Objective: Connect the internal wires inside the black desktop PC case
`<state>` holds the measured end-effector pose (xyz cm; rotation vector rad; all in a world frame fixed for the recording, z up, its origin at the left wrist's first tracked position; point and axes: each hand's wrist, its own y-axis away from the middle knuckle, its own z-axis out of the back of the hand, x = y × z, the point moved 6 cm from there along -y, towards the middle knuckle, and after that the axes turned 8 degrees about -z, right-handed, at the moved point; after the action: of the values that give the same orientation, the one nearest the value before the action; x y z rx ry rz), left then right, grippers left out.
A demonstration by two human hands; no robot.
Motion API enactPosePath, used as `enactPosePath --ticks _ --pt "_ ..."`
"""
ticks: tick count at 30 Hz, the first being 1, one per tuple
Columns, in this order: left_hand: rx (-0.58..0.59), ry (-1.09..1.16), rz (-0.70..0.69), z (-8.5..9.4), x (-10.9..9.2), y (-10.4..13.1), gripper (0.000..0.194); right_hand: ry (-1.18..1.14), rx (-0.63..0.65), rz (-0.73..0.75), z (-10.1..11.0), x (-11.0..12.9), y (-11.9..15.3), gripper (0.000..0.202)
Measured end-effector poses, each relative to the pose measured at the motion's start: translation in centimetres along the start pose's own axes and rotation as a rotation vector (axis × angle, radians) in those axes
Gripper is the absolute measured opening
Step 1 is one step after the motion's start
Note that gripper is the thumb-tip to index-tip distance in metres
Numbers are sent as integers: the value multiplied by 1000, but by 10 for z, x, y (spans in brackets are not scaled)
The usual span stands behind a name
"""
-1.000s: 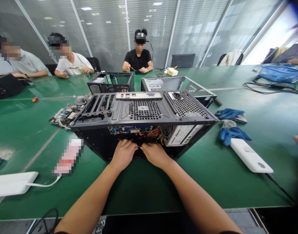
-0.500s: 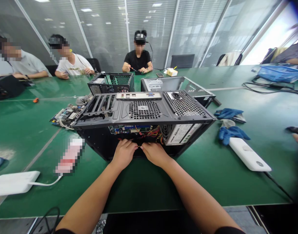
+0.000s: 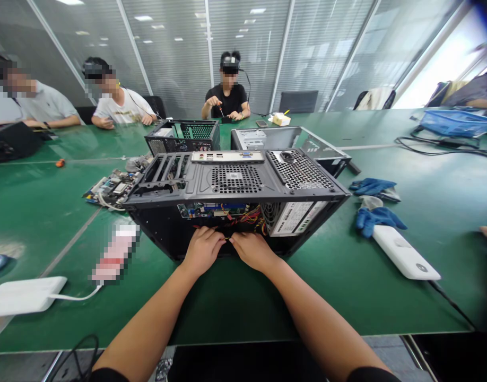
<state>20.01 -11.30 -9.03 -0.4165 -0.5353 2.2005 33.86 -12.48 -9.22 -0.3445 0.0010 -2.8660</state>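
A black computer case [image 3: 159, 223] stands on the green table [image 3: 331, 297], its open side facing me. Inside show a circuit board [image 3: 215, 210], a power supply [image 3: 299, 218] with a white label, and red, yellow and black cables [image 3: 249, 215]. My left hand [image 3: 203, 248] and my right hand [image 3: 253, 249] are at the lower edge of that opening, fingertips pinched close together. A thin cable, yellowish in the small gap between the fingertips, is held by both hands. Its ends are hidden.
Two more opened cases [image 3: 183, 137] [image 3: 291, 139] stand behind. Loose boards [image 3: 112, 188], a phone [image 3: 115, 254] and a white power bank [image 3: 26, 296] lie left. Blue gloves [image 3: 381, 220] and another power bank [image 3: 405, 253] lie right. Several people sit around; a person's hand shows at the right edge.
My hands have hardly moved and still hold the thin cable. Across the table, a person's hand with a screwdriver has risen. The hand at the right edge has drawn back from a dark object.
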Motion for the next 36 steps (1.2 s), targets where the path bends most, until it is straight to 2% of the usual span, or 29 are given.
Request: enactPosePath --ticks 9,20,27,36 --pt "26 -71 -32 0 -3 -2 17 -7 -9 13 -2 0 -1 29" --pt "-13 -4 -14 3 -2 1 18 -19 -14 5 -2 -2 -2 30" --pt "-25 -36 -40 5 -4 0 21 -26 -27 16 -2 -2 -1 31" --pt "6 -77 -40 4 -5 -1 24 -28 -26 11 -1 -2 -1 28"
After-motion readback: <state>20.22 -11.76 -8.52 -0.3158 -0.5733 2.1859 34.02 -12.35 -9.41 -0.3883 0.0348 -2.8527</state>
